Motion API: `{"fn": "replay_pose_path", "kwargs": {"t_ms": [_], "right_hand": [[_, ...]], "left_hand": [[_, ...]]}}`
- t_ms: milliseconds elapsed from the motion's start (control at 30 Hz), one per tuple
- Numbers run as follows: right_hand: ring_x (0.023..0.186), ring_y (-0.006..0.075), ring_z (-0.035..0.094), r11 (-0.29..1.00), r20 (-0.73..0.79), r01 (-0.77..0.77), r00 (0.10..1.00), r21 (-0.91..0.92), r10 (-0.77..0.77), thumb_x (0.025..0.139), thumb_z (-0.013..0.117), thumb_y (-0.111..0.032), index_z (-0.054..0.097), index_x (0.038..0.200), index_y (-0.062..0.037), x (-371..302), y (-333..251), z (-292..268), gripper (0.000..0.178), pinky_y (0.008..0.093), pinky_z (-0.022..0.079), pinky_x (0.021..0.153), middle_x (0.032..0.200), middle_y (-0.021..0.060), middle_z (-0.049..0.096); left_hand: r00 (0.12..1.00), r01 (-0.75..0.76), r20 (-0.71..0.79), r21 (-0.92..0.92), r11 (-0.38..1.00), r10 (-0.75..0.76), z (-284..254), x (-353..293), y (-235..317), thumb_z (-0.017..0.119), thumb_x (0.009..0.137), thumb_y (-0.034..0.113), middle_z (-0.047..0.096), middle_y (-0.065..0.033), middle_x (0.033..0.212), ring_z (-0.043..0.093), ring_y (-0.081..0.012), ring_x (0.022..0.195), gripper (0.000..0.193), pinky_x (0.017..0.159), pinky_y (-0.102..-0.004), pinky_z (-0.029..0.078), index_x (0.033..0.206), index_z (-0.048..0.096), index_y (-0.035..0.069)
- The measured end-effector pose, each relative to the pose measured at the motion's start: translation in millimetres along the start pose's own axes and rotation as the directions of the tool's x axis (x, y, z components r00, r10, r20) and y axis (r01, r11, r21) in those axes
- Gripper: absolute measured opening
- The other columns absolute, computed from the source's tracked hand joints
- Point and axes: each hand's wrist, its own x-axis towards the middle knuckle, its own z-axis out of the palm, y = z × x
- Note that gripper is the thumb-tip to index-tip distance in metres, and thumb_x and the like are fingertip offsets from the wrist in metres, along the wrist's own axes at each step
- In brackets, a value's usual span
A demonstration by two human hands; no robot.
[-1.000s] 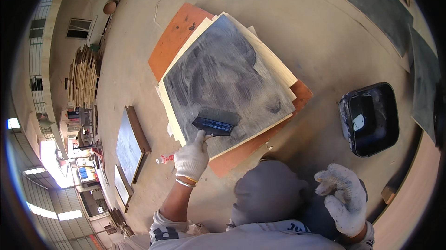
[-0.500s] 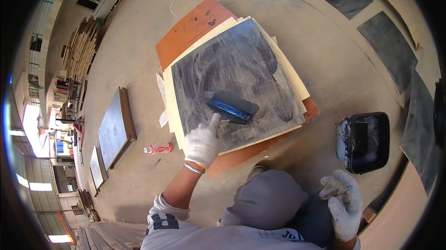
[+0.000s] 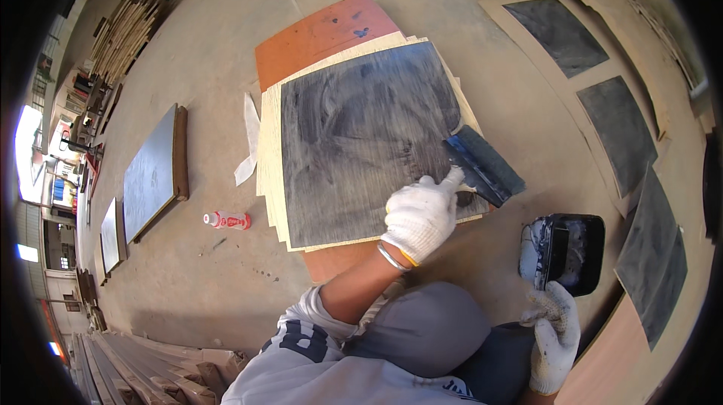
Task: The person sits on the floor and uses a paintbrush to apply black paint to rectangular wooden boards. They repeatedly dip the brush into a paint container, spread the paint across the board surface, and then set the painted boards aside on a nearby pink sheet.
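Note:
My left hand [image 3: 423,217], in a white knit glove, grips a wide-bladed scraper [image 3: 486,168] with one finger stretched along it. The blade is at the right edge of a wood-grained sheet [image 3: 361,134] smeared with dark grey coating. Under this sheet lies a stack of pale sheets [image 3: 269,179], their edges fanned out. My right hand [image 3: 556,341], also gloved, hovers by the near side of a black bucket [image 3: 584,254]. Its fingers are loosely bent and somewhat apart, with nothing visible in them. Dark paste coats the bucket's inside.
An orange-brown board [image 3: 324,36] shows beneath the stack. A red and white bottle [image 3: 227,220] lies on the floor at left, near a leaning dark panel [image 3: 154,172]. Dark coated sheets [image 3: 617,130] lie along the right. Brown wrapped bundles [image 3: 151,367] sit at lower left.
My left hand has swept the scraper rightward across the sheet, from its middle to its right edge. The view has shifted a little. My right hand now appears closer to the bucket.

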Motion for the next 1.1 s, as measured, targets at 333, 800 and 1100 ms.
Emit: {"fn": "replay_pose_path", "kwargs": {"t_ms": [333, 800, 1100], "right_hand": [[0.100, 0.0183, 0.068, 0.999, 0.075, 0.024, 0.997, 0.026, -0.026, 0.095, 0.062, -0.002, 0.048, 0.155, 0.0044, 1.8, -1.3, -0.4, 0.062, 0.0327, 0.055, 0.094, 0.133, 0.0201, 0.069], [0.097, 0.0140, 0.064, 0.977, 0.322, -0.121, 0.931, -0.175, 0.173, 0.095, 0.063, -0.001, 0.053, 0.152, 0.0001, 96.1, 13.7, -22.0, 0.058, 0.0272, 0.053, 0.092, 0.128, 0.0143, 0.071], [0.119, 0.0460, 0.068, 0.518, 0.340, 0.263, 0.939, -0.814, 0.057, 0.092, 0.065, -0.025, 0.043, 0.157, -0.0028, 206.0, 88.0, 73.7, 0.072, 0.0529, 0.054, 0.101, 0.132, 0.0304, 0.068]], "left_hand": [[0.916, 0.365, 0.073, 0.257, 0.895, -0.395, -41.0, 78.8, -206.5, 0.058, 0.104, 0.031, 0.080, -0.0148, 0.109, 0.076, -0.0382, 0.102, 0.027, 0.086, -0.0516, 0.060, 0.123, 0.074, 0.021], [0.876, 0.471, 0.019, 0.182, 0.863, -0.482, -68.6, -74.4, -192.5, 0.069, 0.096, 0.034, 0.076, -0.0216, 0.090, 0.075, -0.0404, 0.084, 0.039, 0.076, -0.0487, 0.059, 0.129, 0.073, 0.014], [0.558, 0.744, -0.337, -0.201, 0.637, -0.759, -16.0, -162.9, -248.1, 0.070, 0.096, 0.023, 0.064, -0.0184, 0.073, 0.063, -0.0374, 0.065, 0.025, 0.066, -0.0467, 0.051, 0.090, 0.060, 0.001]]}}
